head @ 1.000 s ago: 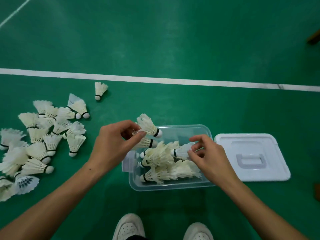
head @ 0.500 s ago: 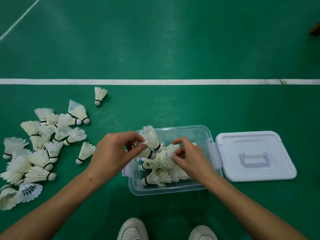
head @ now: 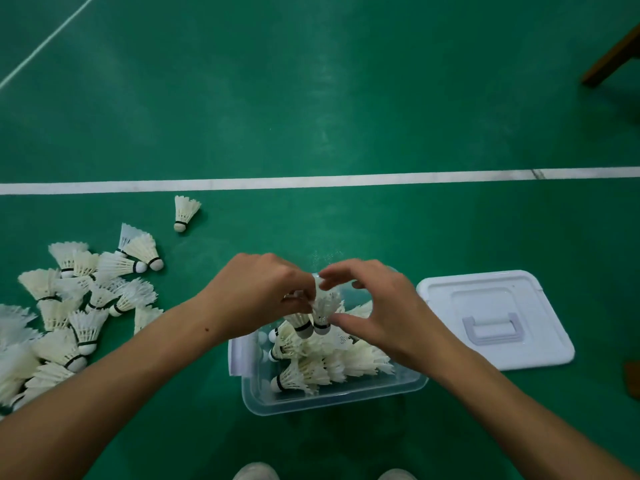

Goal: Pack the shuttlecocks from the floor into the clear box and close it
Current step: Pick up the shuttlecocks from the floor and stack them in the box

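Observation:
The clear box (head: 332, 398) stands open on the green floor in front of me, with several white shuttlecocks (head: 346, 362) lying inside. My left hand (head: 256, 292) hovers over the box's far left part and holds two shuttlecocks (head: 301, 322) by their feathers, corks down. My right hand (head: 377, 306) is beside it over the box, its thumb and fingers around one of these shuttlecocks (head: 323, 311). A pile of shuttlecocks (head: 69, 306) lies on the floor to the left. One lone shuttlecock (head: 183, 213) lies further back.
The box's white lid (head: 495, 317) lies flat on the floor right of the box, handle up. A white court line (head: 346, 180) runs across behind. A brown wooden leg (head: 613, 57) shows at the top right. My shoe tips (head: 256, 472) are below the box.
My right hand rose from the shuttlecocks in the box and came up to meet my left hand. My left hand shifted right over the box with its shuttlecocks.

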